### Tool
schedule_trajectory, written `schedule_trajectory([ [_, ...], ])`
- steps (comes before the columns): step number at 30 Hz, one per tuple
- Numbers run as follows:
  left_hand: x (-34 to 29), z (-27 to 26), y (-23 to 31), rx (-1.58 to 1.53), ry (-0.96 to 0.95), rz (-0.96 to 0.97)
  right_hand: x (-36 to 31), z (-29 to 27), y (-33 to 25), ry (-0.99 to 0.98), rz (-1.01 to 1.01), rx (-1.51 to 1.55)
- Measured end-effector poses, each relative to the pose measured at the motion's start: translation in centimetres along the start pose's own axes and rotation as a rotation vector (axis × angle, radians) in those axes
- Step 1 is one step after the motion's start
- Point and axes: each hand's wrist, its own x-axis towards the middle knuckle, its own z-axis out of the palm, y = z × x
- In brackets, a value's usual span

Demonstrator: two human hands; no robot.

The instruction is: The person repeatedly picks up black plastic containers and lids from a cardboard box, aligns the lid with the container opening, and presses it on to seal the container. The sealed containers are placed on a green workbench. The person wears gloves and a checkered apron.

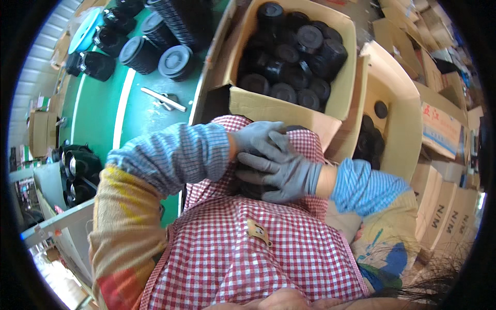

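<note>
Both gloved hands, left hand [257, 138] and right hand [281, 173], are clasping together around a black round part [247, 190] above the checked apron [243, 243].

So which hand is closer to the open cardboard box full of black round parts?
Left. The left hand is just below the box's front wall; the right hand sits lower, under the left hand.

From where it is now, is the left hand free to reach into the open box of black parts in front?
Probably not at once: the left hand and right hand are both clasped round a black part at the apron. The box itself stands open and unobstructed.
</note>
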Motion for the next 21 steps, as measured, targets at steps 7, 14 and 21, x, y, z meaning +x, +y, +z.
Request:
schedule_trajectory([
  [7, -1.6, -4.9, -3.0, 0.176, 0.444, 0.234, -0.6, -2.0, -0.4, 0.276, 0.229, 0.011],
  [14, -16.3, -19.6, -18.8, 1.437, 0.851, -0.166, -5.4, -2.7, 0.0, 0.65, 0.747, 0.09],
  [21, -20.7, -16.4, -10.1, 0.813, 0.628, -0.296, -1.9, -8.3, -0.4, 0.447, 0.45, -0.174],
])
